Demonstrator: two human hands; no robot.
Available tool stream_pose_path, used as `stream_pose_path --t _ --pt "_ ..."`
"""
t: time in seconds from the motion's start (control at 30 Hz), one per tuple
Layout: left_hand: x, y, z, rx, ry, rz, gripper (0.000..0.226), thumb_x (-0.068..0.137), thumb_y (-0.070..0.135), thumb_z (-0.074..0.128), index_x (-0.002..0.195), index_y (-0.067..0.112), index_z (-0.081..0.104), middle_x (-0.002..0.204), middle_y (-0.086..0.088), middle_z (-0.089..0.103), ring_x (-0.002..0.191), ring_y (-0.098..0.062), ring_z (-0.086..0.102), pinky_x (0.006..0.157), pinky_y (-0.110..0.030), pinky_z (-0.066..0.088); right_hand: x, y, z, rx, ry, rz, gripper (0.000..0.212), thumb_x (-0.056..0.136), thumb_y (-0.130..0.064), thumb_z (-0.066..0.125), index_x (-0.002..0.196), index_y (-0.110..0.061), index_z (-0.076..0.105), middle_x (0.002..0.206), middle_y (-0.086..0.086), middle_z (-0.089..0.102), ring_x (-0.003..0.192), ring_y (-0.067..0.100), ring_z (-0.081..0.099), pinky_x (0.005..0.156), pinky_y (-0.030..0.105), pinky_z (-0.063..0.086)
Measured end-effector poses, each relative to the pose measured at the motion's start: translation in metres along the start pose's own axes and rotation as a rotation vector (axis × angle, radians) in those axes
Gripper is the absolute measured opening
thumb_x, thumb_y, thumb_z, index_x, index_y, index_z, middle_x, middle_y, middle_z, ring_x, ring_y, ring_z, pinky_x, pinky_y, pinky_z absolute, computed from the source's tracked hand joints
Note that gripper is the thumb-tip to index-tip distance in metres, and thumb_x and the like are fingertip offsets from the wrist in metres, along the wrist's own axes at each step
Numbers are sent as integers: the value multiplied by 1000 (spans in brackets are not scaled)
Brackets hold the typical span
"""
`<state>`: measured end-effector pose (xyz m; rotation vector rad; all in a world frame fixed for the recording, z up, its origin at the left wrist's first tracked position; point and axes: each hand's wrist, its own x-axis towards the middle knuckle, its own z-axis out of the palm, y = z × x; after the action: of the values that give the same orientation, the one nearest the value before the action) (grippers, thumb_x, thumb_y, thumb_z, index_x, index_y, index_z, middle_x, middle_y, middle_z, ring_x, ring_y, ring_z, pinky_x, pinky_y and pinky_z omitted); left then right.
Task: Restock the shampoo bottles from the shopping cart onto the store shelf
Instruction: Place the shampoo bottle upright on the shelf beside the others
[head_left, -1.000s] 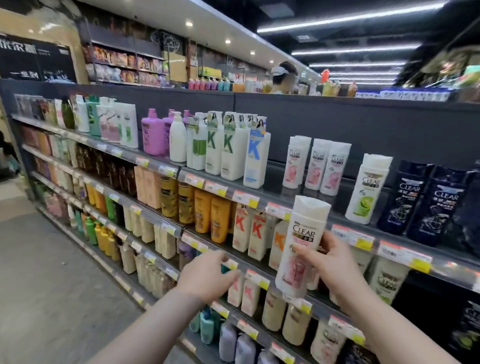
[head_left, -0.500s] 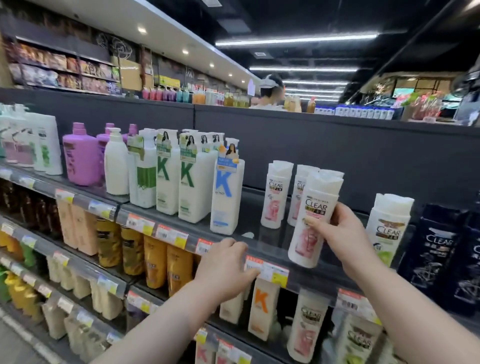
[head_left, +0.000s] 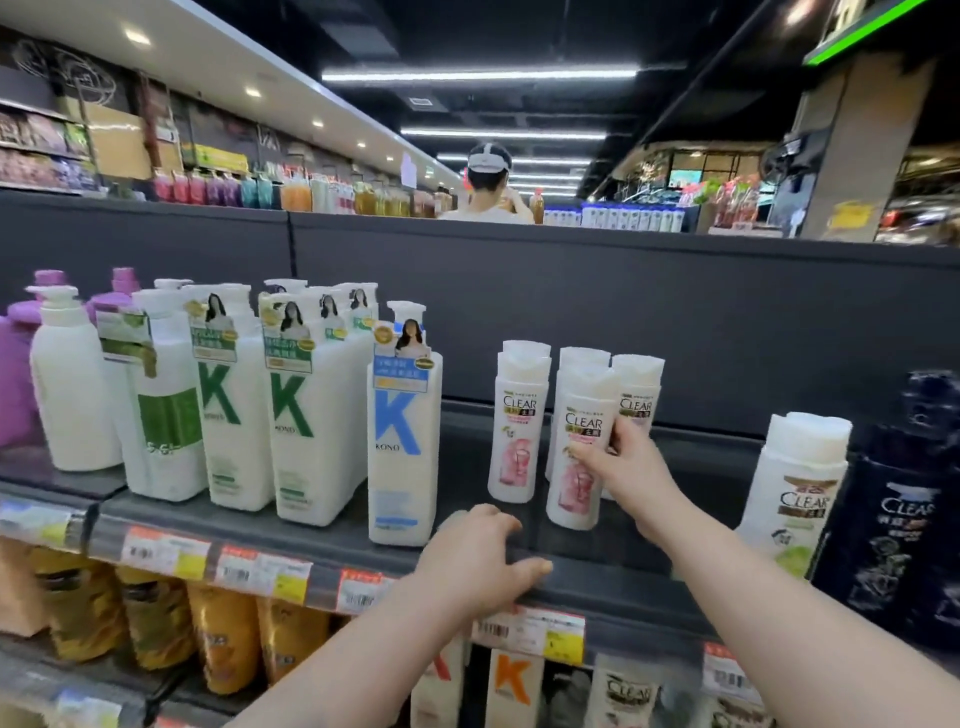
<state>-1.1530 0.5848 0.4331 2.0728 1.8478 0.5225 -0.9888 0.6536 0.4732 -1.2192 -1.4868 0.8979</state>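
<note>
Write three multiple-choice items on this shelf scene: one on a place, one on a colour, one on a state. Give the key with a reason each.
1. Where does the left hand rest?
A. on the top shelf's front edge
B. on a purple bottle
C. in a cart

2. What colour is the K on the rightmost tall K bottle?
A. green
B. blue
C. orange

3. How is the front pink-label CLEAR bottle?
A. lying on its side
B. upright, untouched
C. upright, gripped by the right hand

Key:
1 A, its fingers lie on that edge.
2 B, that K is blue.
3 C, fingers curl round its label.
</note>
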Motion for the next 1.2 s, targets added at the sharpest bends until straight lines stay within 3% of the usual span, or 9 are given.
stream_pose_path --t 0.1,0.27,0.47,0.7,1.2 --pt "9 -5 1 12 -42 31 65 84 58 54 138 22 44 141 8 40 123 -14 47 101 -33 42 -2 6 2 -48 18 27 47 82 -11 69 125 -16 52 121 -2 61 111 16 58 97 40 48" --pt "16 -13 6 18 -12 70 62 84 57 55 133 20 50 138 8 43 118 -11 50 98 -30 44 -11 26 9 -354 89 115 49 74 -23 77 117 -20 54 110 -4 62 97 13 58 85 28 48" --pt "18 -19 7 -15 17 94 57 84 54 56 130 22 54 131 10 45 114 -9 51 97 -29 45 -4 27 13 -345 123 111 33 76 -20 76 103 -23 57 102 -4 63 88 11 58 78 26 45" --pt "17 -21 6 -13 29 130 54 85 53 54 130 23 54 130 12 45 113 -7 50 95 -26 45 2 29 17 -338 156 86 42 76 -23 76 108 -23 48 100 -8 57 93 12 57 79 27 46" --pt "17 -22 8 -4 35 126 54 86 53 53 131 24 52 134 11 44 117 -8 48 96 -29 45 5 30 19 -330 151 113 44 77 -21 75 114 -19 51 106 -5 59 102 14 57 87 29 47"
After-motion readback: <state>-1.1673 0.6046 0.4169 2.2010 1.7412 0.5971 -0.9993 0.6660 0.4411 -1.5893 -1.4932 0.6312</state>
